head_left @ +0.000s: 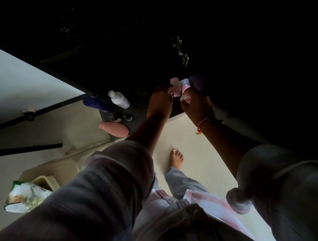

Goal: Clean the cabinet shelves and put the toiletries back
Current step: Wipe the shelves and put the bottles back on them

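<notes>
A: Left hand?
B: Left hand (160, 101) is curling its fingers round a small pink bottle (175, 88) over the dark shelf (140, 110).
A: Right?
B: Right hand (196, 106) is pinching a pink-and-white tube (185, 88), which is touching that bottle. It's too dark to tell more of the grip.
A: Other toiletries?
B: White bottle (119, 100), blue bottle (95, 105) and pink bottle (116, 129) are sitting at the shelf's left end.

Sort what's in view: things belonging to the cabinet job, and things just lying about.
Job: left hand, right hand, small pink containers between them, white bottle, blue bottle, pink bottle on the dark counter.
Lying about: green-and-white packet, beige basket, both lower left.
</notes>
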A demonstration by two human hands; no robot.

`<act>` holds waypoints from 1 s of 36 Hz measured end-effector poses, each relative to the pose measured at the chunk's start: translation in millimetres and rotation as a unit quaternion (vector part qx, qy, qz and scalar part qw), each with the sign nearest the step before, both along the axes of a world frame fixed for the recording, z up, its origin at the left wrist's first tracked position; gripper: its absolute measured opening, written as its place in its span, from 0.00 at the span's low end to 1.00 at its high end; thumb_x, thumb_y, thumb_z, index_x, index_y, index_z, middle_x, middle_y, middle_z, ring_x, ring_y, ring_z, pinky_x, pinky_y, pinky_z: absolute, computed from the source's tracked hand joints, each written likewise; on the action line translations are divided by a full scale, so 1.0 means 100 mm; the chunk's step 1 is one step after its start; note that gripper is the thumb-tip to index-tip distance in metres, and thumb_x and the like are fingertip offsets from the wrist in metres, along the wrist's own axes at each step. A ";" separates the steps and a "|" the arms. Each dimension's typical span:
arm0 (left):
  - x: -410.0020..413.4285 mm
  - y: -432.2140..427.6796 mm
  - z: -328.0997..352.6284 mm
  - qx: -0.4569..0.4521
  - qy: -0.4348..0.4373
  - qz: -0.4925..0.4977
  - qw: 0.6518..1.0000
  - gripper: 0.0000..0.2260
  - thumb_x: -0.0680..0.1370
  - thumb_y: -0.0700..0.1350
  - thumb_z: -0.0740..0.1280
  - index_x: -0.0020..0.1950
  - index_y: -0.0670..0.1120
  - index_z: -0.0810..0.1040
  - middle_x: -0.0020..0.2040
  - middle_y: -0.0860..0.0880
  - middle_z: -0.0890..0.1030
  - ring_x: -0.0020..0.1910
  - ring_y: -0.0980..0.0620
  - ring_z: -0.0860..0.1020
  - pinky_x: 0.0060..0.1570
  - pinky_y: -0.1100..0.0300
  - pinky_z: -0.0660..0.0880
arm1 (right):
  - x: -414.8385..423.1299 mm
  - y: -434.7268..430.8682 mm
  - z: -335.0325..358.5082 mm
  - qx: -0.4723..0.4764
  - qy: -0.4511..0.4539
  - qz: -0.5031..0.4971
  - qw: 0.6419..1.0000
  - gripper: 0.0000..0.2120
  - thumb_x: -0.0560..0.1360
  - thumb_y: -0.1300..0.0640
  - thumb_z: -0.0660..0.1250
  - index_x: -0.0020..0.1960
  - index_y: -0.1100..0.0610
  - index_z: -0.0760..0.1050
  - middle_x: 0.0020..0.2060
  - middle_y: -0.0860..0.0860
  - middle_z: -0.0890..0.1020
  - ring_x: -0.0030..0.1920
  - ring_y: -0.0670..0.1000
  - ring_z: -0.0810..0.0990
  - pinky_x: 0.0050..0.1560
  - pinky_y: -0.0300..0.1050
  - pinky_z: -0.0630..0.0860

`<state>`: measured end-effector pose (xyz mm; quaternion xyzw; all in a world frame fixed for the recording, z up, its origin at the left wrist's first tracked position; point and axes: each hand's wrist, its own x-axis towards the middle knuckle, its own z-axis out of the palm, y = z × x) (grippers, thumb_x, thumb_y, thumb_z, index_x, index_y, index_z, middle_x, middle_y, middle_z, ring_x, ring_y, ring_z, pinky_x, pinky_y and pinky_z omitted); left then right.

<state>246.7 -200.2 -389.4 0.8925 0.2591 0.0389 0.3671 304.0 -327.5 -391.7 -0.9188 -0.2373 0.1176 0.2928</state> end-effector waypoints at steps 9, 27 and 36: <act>-0.09 -0.03 0.09 -0.012 -0.009 0.033 0.999 0.16 0.79 0.41 0.66 0.66 0.43 0.74 0.61 0.44 0.78 0.61 0.48 0.76 0.54 0.68 0.65 | -0.07 -0.01 0.13 0.002 0.022 -0.004 1.000 0.15 0.72 0.59 0.69 0.58 0.54 0.73 0.50 0.52 0.81 0.50 0.55 0.82 0.46 0.45 0.78; -0.95 0.49 0.95 0.285 -0.057 0.054 0.955 0.16 0.76 0.46 0.68 0.63 0.46 0.76 0.59 0.43 0.76 0.55 0.44 0.73 0.50 0.53 0.69 | -0.87 0.49 0.39 0.013 -0.086 0.124 0.988 0.12 0.73 0.52 0.68 0.55 0.55 0.79 0.52 0.56 0.80 0.51 0.61 0.79 0.46 0.52 0.79; -1.04 1.01 0.93 0.249 0.055 -0.029 0.967 0.23 0.75 0.39 0.70 0.70 0.45 0.73 0.67 0.42 0.74 0.66 0.40 0.71 0.61 0.49 0.71 | -1.06 1.05 0.33 -0.036 0.040 0.213 0.976 0.21 0.77 0.53 0.67 0.69 0.51 0.71 0.66 0.55 0.72 0.64 0.57 0.73 0.61 0.51 0.74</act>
